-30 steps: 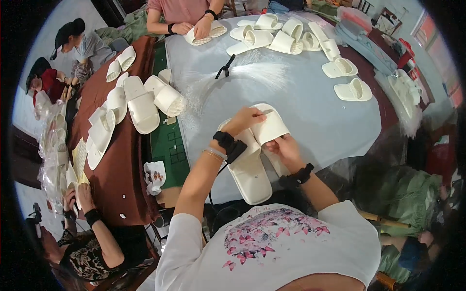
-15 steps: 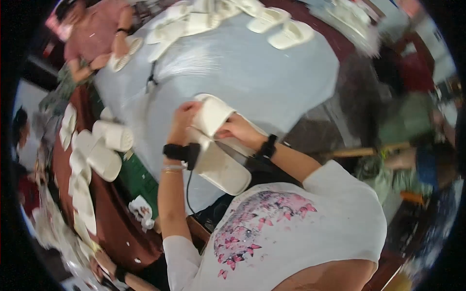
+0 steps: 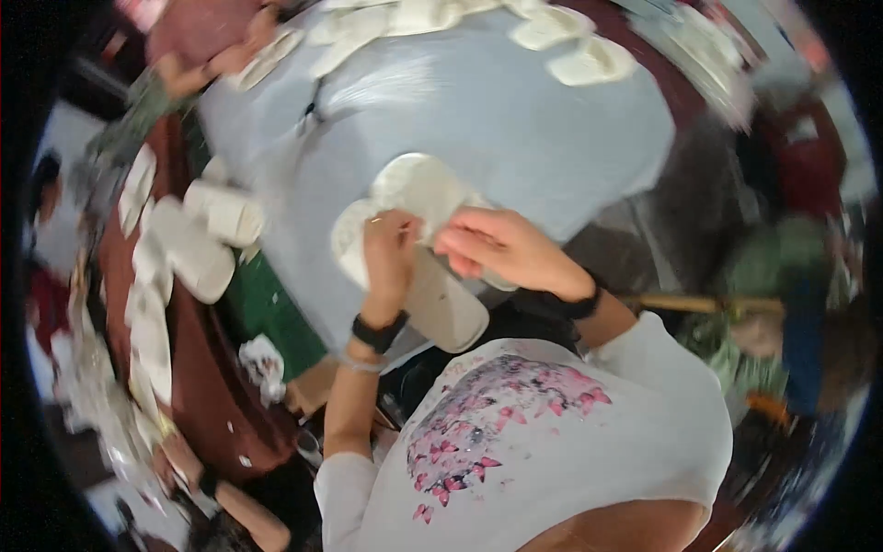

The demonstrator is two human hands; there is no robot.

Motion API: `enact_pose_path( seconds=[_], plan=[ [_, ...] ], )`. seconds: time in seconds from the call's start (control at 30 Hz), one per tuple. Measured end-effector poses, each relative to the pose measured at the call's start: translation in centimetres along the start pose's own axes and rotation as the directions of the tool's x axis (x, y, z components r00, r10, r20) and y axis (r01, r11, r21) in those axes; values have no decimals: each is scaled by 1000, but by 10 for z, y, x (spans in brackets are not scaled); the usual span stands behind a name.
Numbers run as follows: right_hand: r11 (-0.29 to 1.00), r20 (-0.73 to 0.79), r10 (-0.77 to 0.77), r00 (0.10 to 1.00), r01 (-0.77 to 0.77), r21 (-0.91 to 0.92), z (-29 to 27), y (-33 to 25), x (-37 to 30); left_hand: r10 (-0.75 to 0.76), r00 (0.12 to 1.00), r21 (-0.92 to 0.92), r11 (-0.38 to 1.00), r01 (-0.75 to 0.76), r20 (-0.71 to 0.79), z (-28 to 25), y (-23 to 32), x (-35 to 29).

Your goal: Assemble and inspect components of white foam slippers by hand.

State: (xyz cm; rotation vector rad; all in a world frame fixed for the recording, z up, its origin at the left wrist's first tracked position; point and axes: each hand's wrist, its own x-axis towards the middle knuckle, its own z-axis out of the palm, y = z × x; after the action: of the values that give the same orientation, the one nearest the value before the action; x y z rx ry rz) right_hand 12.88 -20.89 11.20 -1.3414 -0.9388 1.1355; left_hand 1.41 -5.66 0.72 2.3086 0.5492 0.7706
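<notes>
Left hand (image 3: 391,259) and right hand (image 3: 517,253) close together, just apart, over a pair of off-white slippers (image 3: 418,187). Both: fingers bent and bunched; blurred, cannot tell whether anything is pinched. Pair side by side above near part of grey sheet (image 3: 487,129), near ends toward the wearer's white shirt (image 3: 570,451). Beyond: pale filaments (image 3: 391,85), black tie (image 3: 313,109) beside them; more slippers (image 3: 591,62) along far edge. Left: brown cloth (image 3: 221,396) bearing further slippers (image 3: 191,250).
</notes>
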Motion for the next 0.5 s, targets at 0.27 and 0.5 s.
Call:
enact_pose_path(
  seconds=[0.27, 0.5],
  plan=[
    [265, 935, 121, 334, -918, 294, 89, -111, -26, 37, 986, -72, 996, -49, -165, 4, 5, -1],
    [328, 987, 113, 113, -942, 70, 120, -118, -31, -9, 973, -87, 996, -11, -232, 3, 4, -10]
  ],
)
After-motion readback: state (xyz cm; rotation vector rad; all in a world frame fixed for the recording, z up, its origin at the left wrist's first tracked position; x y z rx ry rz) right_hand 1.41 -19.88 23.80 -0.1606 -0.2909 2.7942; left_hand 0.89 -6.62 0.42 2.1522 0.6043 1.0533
